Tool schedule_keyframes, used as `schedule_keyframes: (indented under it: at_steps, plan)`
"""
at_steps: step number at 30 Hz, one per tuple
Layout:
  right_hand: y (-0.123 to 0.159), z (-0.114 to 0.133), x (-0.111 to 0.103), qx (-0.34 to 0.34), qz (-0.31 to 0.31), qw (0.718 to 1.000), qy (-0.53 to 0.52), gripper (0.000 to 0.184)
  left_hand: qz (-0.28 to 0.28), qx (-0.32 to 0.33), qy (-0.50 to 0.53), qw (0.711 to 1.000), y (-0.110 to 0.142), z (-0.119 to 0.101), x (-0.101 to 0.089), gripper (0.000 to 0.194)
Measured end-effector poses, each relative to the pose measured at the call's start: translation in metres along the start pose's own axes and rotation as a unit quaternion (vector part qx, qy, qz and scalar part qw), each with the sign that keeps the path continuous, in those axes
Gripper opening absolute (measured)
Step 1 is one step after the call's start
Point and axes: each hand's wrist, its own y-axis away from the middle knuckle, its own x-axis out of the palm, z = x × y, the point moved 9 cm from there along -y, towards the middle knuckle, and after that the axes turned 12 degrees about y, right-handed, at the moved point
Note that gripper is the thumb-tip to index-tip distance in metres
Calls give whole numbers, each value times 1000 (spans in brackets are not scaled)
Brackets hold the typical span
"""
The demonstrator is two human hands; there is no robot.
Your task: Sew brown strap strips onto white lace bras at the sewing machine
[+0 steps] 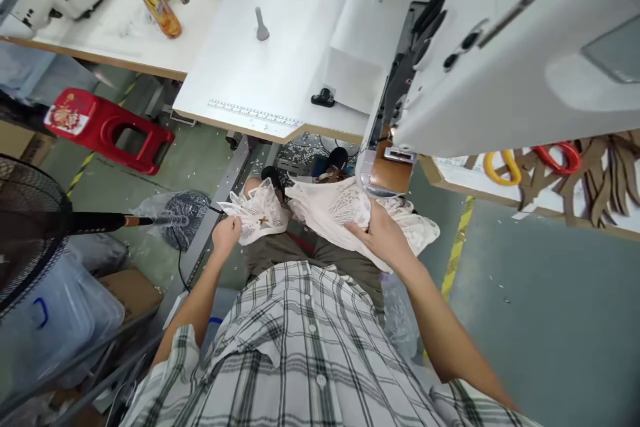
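We are at a two-handed handling step: the pale lace bra (325, 210) is spread between our hands above the lap, below the front edge of the white worktable (280, 73). Our left hand (227, 233) closes on the outer edge of the smaller lace section, thumb and fingers together on the cloth; a small brown cross mark (263, 220) shows just inboard of this grip. Our right hand (387, 233) is clamped on the larger section, thumb laid over the lace and the other fingers partly hidden. The fabric touches both hands, spans the gap between them and extends past the right hand in a loose, patterned fold. Its upper right edge lies at the rounded end of the sewing machine (480, 87), near the brown plate (389, 175); we cannot tell whether cloth and machine touch. The needle area is not clear enough to inspect. In our judgement, the next move calls for both grips to be maintained, the span kept flat without stretching the lace, and the loose fold controlled so that it does not catch on the machine end.
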Motion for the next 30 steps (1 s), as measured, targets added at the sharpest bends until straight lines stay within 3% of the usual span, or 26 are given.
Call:
schedule_keyframes:
  at_steps: [4, 5, 6, 8, 10, 12, 14, 16, 17, 19, 21, 22, 24, 26, 28, 30]
  plan:
    - [20, 25, -25, -11, -135, 990, -25, 73, 50, 96, 69, 992, 67, -55, 18, 40]
    - [26, 43, -26, -58, -116, 991, -37, 73, 84, 130, 91, 984, 85, -75, 24, 42]
    - [34, 65, -22, -130, -58, 989, -48, 69, 119, 161, 114, 973, 101, -95, 30, 44]
    - [60, 110, -7, -280, 106, 952, -60, 47, 172, 217, 160, 948, 121, -133, 34, 47]
    - [85, 132, -11, -346, 193, 916, -65, 41, 176, 263, 244, 917, 122, -165, 27, 40]
    - [95, 134, -34, -347, 184, 916, -84, 47, 208, 265, 338, 879, 114, -189, 29, 30]
    - [99, 121, -67, -312, 154, 931, -111, 49, 360, 202, 392, 822, 114, -213, 61, 35]
    - [103, 97, -100, -254, 145, 944, -154, 47, 525, 111, 411, 737, 133, -237, 97, 41]
    - [107, 85, -116, -230, 146, 944, -184, 45, 565, 76, 426, 703, 141, -249, 108, 42]
    - [120, 63, -143, -220, 164, 930, -243, 42, 562, 52, 476, 675, 148, -275, 114, 42]
    - [128, 43, -158, -240, 199, 914, -258, 43, 526, 78, 498, 685, 150, -296, 111, 37]
    - [125, 30, -161, -241, 205, 919, -236, 44, 507, 104, 485, 705, 151, -302, 109, 33]
    - [93, -10, -168, -182, 150, 960, -150, 43, 449, 172, 426, 767, 148, -307, 104, 27]
    - [36, -72, -195, -9, -33, 997, -66, 37, 382, 240, 348, 822, 144, -305, 101, 31]
    - [-16, -124, -222, 135, -196, 971, -36, 33, 335, 289, 291, 848, 145, -300, 101, 37]
    - [-67, -157, -241, 210, -284, 935, -38, 34, 310, 325, 264, 854, 149, -298, 101, 38]
